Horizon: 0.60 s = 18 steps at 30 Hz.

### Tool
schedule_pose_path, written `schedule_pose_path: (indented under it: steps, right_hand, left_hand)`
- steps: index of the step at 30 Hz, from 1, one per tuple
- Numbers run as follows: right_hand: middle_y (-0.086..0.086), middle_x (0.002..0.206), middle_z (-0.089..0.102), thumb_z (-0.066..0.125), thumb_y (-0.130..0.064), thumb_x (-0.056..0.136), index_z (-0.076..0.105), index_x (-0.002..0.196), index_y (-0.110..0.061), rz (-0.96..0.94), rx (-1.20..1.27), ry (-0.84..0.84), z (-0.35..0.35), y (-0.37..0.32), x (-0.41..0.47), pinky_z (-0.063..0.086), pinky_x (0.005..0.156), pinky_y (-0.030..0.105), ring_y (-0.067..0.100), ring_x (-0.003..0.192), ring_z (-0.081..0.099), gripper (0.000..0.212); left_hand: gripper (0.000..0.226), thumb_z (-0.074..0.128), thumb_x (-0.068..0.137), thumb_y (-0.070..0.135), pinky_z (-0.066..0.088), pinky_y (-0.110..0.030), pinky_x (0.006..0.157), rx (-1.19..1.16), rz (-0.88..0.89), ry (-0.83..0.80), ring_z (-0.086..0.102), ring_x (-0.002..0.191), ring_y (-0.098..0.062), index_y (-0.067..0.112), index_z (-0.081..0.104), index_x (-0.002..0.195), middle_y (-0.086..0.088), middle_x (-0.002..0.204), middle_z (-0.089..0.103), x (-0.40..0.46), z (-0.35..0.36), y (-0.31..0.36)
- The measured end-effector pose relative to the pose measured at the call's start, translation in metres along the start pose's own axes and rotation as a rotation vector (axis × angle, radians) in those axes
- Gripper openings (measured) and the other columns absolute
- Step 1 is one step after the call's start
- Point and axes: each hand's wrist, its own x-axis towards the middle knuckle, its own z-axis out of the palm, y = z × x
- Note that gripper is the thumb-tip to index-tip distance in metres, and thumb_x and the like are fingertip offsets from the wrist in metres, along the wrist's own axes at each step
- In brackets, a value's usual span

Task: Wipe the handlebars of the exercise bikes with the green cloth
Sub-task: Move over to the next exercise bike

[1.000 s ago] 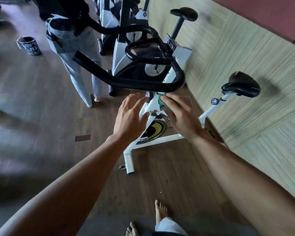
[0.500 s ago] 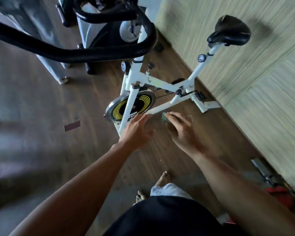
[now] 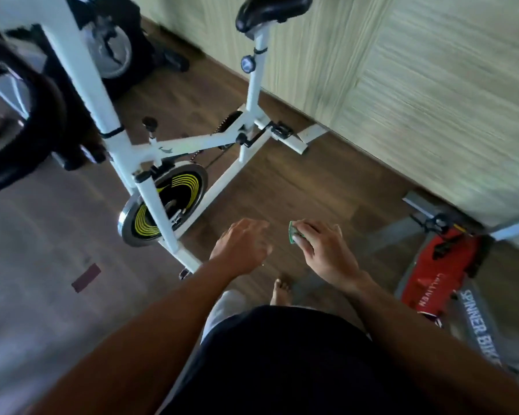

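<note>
In the right hand (image 3: 324, 250), green cloth (image 3: 292, 232), gripped.

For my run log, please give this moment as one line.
right hand: grips green cloth | left hand: holds nothing | handlebars: not touched | white bike: left of hands

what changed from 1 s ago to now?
Both hands came away from the black handlebar and now hang low over the floor, clear of the white bike. The view swung right and down, bringing a red bike into sight. No grip changed: the right hand still holds the green cloth under curled fingers, and the left hand still holds nothing, fingers loosely curled.
</note>
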Motion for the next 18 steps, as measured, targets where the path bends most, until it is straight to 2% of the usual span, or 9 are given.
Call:
schedule_pose_path:
  steps: [4,7,10,13,15,18]
  right_hand:
    - [-0.006,0.110,0.067,0.046,-0.041,0.097,0.069,0.113,-0.022,0.166,0.013,0.031,-0.008,0.022,-0.011,0.046,0.082,0.039,0.022,0.101,0.066,0.033]
    - [-0.002,0.109,0.069,0.045,-0.042,0.096,0.070,0.112,-0.021,0.290,0.020,0.076,-0.015,0.035,-0.015,0.050,0.082,0.044,0.026,0.099,0.067,0.036]
    - [0.002,0.106,0.070,0.046,-0.041,0.095,0.071,0.111,-0.018,0.382,0.017,0.141,-0.023,0.048,-0.019,0.050,0.081,0.042,0.028,0.097,0.068,0.038]
    - [0.002,0.105,0.070,0.048,-0.041,0.095,0.072,0.111,-0.018,0.484,-0.023,0.206,-0.027,0.059,-0.022,0.046,0.079,0.035,0.028,0.094,0.069,0.037]
    - [0.001,0.106,0.070,0.049,-0.040,0.094,0.072,0.110,-0.018,0.585,-0.040,0.258,-0.029,0.061,-0.021,0.041,0.080,0.033,0.026,0.094,0.068,0.036]
    - [0.001,0.103,0.071,0.051,-0.037,0.094,0.073,0.108,-0.017,0.738,-0.065,0.388,-0.036,0.059,-0.021,0.047,0.079,0.036,0.026,0.092,0.068,0.033]
  left_hand:
    - [0.064,0.047,0.072,0.060,0.047,-0.044,0.100,0.078,0.097,-0.092,0.052,0.125,-0.024,0.033,0.053,0.130,0.001,0.136,0.055,0.031,0.016,0.012]
    - [0.054,0.057,0.080,0.053,0.049,-0.042,0.099,0.121,0.182,-0.146,0.055,0.121,-0.024,0.028,0.057,0.128,0.002,0.133,0.056,0.056,0.014,0.037]
    - [0.050,0.059,0.089,0.043,0.044,-0.035,0.102,0.182,0.254,-0.238,0.051,0.124,-0.024,0.021,0.053,0.133,0.000,0.133,0.052,0.085,0.014,0.064]
    - [0.051,0.060,0.084,0.046,0.050,-0.037,0.097,0.235,0.391,-0.312,0.056,0.121,-0.022,0.029,0.054,0.132,0.003,0.132,0.054,0.115,0.013,0.084]
    - [0.055,0.065,0.082,0.043,0.050,-0.037,0.096,0.267,0.456,-0.367,0.055,0.121,-0.021,0.028,0.054,0.134,0.001,0.133,0.054,0.138,0.011,0.097]
    - [0.055,0.068,0.082,0.037,0.047,-0.035,0.099,0.334,0.598,-0.467,0.055,0.121,-0.024,0.023,0.056,0.134,-0.005,0.131,0.055,0.164,0.005,0.128]
